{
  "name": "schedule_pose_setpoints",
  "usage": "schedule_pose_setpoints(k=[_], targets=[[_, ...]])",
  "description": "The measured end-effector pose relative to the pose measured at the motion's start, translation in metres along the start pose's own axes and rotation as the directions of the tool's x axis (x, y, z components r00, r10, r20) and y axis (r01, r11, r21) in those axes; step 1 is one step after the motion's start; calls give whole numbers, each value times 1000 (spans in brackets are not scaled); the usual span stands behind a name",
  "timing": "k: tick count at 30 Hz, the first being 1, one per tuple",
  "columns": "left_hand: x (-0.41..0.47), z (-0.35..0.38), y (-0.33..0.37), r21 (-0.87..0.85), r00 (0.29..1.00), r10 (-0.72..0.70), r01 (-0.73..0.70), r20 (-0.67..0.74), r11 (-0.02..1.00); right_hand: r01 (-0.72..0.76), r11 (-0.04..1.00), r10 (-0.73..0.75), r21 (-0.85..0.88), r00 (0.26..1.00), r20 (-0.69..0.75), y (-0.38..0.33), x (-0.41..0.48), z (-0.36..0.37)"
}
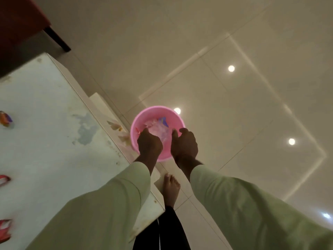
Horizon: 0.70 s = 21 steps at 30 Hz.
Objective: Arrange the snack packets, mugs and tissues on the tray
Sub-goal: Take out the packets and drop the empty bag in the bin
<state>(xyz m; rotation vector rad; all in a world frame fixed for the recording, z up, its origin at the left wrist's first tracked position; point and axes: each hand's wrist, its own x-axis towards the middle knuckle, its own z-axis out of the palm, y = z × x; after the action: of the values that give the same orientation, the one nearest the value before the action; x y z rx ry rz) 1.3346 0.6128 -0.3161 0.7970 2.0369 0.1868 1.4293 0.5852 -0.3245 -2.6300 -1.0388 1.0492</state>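
Your hands, left (149, 141) and right (183, 143), curl half-closed over crumpled wrappers in the pink bucket (137, 123) at centre frame, grip unclear; packets (5, 119) wait on the worktop (54, 123).

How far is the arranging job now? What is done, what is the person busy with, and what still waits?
Done: nothing shows as arranged; no tray or mugs are in view. In hand: the left hand and right hand reach into a pink bucket on the floor holding wrappers; whether either grips anything is unclear. Left: snack packets lie loose on the white table.
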Motion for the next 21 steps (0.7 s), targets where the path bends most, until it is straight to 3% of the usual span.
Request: schedule_pose_setpoints(k=[2,4,6,8,10,13,21], targets=[[-14,-11,0,87,988,146,-149,46,985,114,992,-113,-52,993,18,5,-16,-14],[-39,-35,1,206,933,347,-361,101,910,252,959,-248,-132,968,40,6,-39,-39],[-71,-67,3,365,815,558,-572,154,734,347,916,-339,-203,938,70,3,-66,-66],[-102,-97,1,531,699,681,-670,218,518,413,874,-400,-255,911,105,-4,-95,-98],[-135,-126,0,609,667,702,-672,250,421,462,831,-439,-311,887,143,-11,-127,-130],[-181,-163,-9,639,711,661,-628,240,443,530,769,-510,-357,846,157,-20,-174,-172],[-286,-250,-17,680,707,688,-586,164,440,609,658,-622,-443,771,135,-38,-293,-246]])
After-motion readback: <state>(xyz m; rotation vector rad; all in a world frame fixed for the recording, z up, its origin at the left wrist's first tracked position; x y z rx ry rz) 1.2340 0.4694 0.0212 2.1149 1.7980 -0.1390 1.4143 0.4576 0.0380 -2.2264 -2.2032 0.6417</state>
